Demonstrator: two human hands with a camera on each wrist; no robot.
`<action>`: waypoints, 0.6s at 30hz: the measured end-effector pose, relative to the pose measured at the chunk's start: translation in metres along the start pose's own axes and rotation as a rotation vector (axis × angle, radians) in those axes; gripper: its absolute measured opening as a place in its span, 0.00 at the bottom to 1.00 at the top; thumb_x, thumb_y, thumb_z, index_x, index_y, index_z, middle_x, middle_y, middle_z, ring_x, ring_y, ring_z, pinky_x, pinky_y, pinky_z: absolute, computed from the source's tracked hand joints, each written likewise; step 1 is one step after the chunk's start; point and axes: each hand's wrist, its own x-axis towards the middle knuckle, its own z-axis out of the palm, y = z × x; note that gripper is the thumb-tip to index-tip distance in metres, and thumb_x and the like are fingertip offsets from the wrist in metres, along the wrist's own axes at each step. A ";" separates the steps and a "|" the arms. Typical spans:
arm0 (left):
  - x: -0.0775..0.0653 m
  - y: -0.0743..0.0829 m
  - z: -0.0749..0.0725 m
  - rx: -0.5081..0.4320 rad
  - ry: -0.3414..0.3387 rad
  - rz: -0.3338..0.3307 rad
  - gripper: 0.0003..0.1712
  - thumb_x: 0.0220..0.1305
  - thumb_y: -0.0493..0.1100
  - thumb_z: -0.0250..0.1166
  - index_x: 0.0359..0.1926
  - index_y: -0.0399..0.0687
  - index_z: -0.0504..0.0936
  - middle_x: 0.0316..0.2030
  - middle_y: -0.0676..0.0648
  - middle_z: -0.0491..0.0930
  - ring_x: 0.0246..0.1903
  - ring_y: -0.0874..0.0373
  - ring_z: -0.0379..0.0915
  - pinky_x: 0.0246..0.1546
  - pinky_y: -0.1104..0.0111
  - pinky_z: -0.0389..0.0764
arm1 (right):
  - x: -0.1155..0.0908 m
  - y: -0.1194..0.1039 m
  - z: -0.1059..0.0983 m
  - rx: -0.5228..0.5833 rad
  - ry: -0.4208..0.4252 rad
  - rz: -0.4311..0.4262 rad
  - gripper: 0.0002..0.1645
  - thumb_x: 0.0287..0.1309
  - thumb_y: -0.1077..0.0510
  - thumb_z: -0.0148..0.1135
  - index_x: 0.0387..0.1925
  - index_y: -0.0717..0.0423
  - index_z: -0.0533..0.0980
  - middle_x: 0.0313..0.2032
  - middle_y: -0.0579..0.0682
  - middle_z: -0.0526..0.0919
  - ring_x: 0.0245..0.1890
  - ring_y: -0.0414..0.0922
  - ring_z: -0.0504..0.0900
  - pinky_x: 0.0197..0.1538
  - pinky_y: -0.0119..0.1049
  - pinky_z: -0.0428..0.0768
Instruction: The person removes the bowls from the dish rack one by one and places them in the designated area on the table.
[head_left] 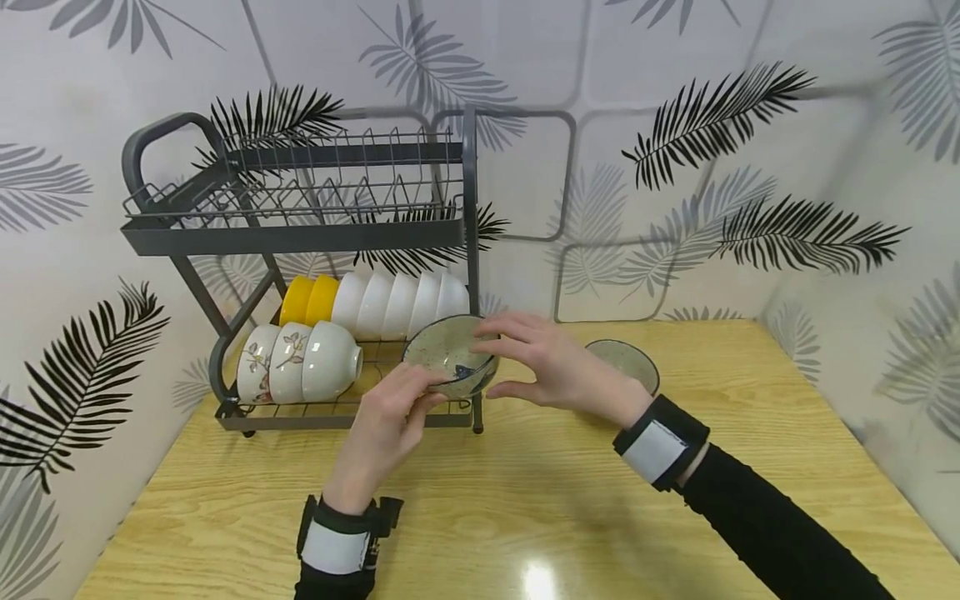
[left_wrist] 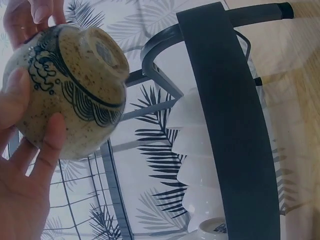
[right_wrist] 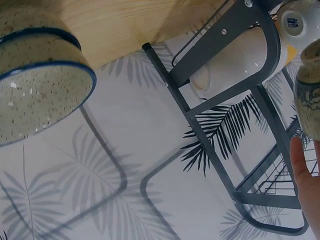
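Observation:
A speckled grey-beige bowl (head_left: 442, 346) with a dark rim and blue wave pattern is held in the air, tilted, before the rack's right end. My left hand (head_left: 386, 421) grips its near left side, thumb and fingers spread over the wall in the left wrist view. From the right, my right hand (head_left: 558, 362) holds the bowl's right edge, fingers over the rim and thumb lower. The bowl's foot (left_wrist: 105, 52) faces the rack in the left wrist view. Another speckled bowl (head_left: 626, 362) stands on the table behind my right forearm, partly hidden.
A two-tier dark dish rack (head_left: 300, 237) stands at the back left. Its lower tier carries yellow bowls (head_left: 311, 300), several white bowls (head_left: 375, 304) and flower-patterned bowls (head_left: 288, 362), on edge. The wooden table (head_left: 525, 500) meets a leaf-patterned wall behind.

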 end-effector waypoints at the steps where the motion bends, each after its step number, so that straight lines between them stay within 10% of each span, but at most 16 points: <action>1: 0.000 0.000 0.000 -0.004 -0.005 0.008 0.13 0.57 0.30 0.71 0.43 0.43 0.83 0.33 0.49 0.83 0.34 0.59 0.78 0.33 0.69 0.83 | 0.000 0.000 0.001 -0.031 -0.003 -0.017 0.34 0.49 0.49 0.78 0.57 0.57 0.79 0.58 0.57 0.81 0.62 0.54 0.77 0.68 0.50 0.76; 10: 0.000 0.005 0.001 -0.024 -0.069 0.040 0.14 0.59 0.31 0.70 0.46 0.45 0.83 0.35 0.52 0.85 0.36 0.60 0.78 0.35 0.71 0.83 | -0.008 -0.006 0.008 -0.199 0.024 -0.139 0.15 0.49 0.50 0.77 0.33 0.51 0.79 0.32 0.42 0.84 0.38 0.43 0.80 0.47 0.38 0.80; 18: 0.000 0.006 0.004 -0.055 -0.098 0.046 0.14 0.58 0.31 0.71 0.46 0.45 0.85 0.38 0.51 0.86 0.39 0.60 0.80 0.39 0.72 0.85 | -0.016 -0.011 0.006 -0.227 -0.006 -0.131 0.13 0.52 0.51 0.75 0.31 0.49 0.78 0.29 0.41 0.81 0.34 0.41 0.77 0.39 0.34 0.76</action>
